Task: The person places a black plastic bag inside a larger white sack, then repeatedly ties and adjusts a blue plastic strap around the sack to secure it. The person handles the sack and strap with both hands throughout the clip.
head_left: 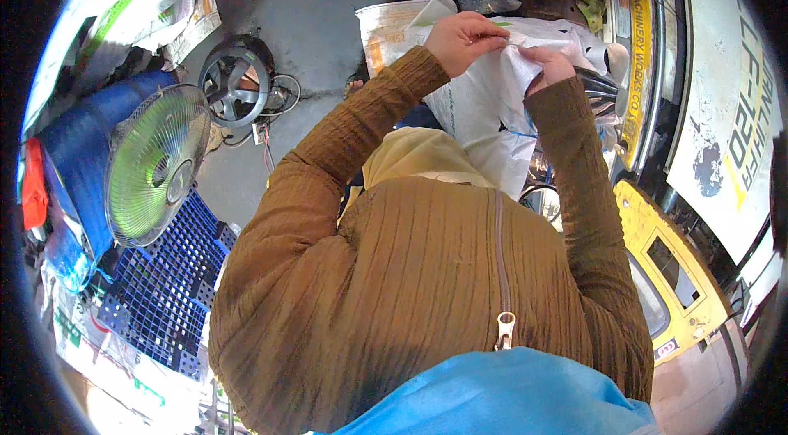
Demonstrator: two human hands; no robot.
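Note:
A white woven plastic sack (480,103) is spread in front of my body, with folds bunched between my hands. My left hand (466,41) is closed in a pinch near the sack's upper edge, its fingertips pressed together. Whatever lies between those fingertips is too small to make out. My right hand (552,68) grips a raised fold of the white sack, with its fingers partly hidden behind the material. A shiny dark plastic bag (597,90) lies beside my right wrist. Both forearms are covered by brown ribbed sleeves.
On the left stand a green-bladed fan (158,164), a blue drum (103,119) and a blue plastic crate (168,279). A wheel-like round part (235,80) with cables rests on the grey floor (304,8). A yellow machine panel (669,250) borders the right side.

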